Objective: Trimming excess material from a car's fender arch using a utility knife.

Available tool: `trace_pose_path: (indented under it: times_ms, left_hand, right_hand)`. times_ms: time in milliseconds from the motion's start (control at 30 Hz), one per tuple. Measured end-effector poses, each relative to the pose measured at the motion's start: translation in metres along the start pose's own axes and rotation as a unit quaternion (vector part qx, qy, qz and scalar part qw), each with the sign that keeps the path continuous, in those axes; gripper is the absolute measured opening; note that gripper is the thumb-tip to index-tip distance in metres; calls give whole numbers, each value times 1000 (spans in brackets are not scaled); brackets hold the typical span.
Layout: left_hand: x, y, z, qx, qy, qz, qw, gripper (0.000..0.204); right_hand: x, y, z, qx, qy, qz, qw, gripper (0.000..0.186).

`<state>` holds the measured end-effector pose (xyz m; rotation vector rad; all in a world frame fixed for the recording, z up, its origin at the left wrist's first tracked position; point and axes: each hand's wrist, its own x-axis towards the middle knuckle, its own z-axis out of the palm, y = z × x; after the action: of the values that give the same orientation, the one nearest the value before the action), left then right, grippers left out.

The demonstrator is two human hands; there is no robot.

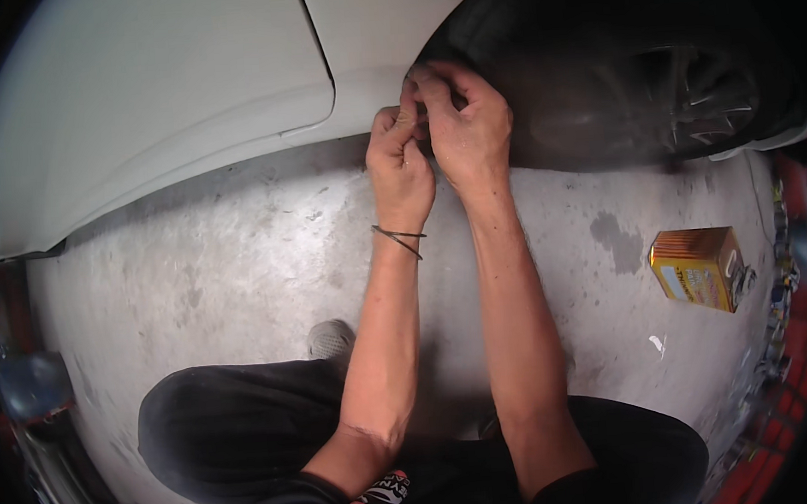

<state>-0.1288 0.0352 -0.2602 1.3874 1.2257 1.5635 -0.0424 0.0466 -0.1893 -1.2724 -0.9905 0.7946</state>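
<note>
Both of my hands are up at the lower front edge of a wheel arch on a white car body [353, 33]. My left hand [401, 174], with a thin dark band round its wrist, is closed, its fingertips pinched together just under the panel's lower corner. Beside it, slightly higher, my right hand [472, 135] is curled with thumb and fingers pressed together at the arch edge. The fingertips of both hands nearly meet. Whatever lies between them is too small or hidden to make out. To their right is the dark wheel [690, 96] with a spoked rim.
A yellow and brown rectangular metal can [696, 269] stands on the grey concrete floor [238, 262] at the right. Near it lies a small white scrap [657, 345]. A blue rounded container [35, 384] is at the far left. My bent knees frame the near side.
</note>
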Motion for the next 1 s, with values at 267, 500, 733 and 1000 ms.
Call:
trace_pose_path:
  times_ms: [267, 500, 733, 1000]
  left_hand:
    - [0, 7, 0, 15, -7, 21, 1000, 54]
    - [1, 3, -2, 9, -6, 23, 1000, 63]
    - [1, -1, -5, 64, -6, 65, 996, 56]
    - [-91, -81, -4, 56, 20, -146, 987, 35]
  right_hand:
    - [-8, 8, -2, -6, 21, 6, 1000, 25]
    - [5, 16, -2, 0, -7, -51, 999, 26]
    - [2, 10, -2, -63, 6, -48, 997, 28]
    - [-23, 34, -7, -99, 41, 76, 991, 29]
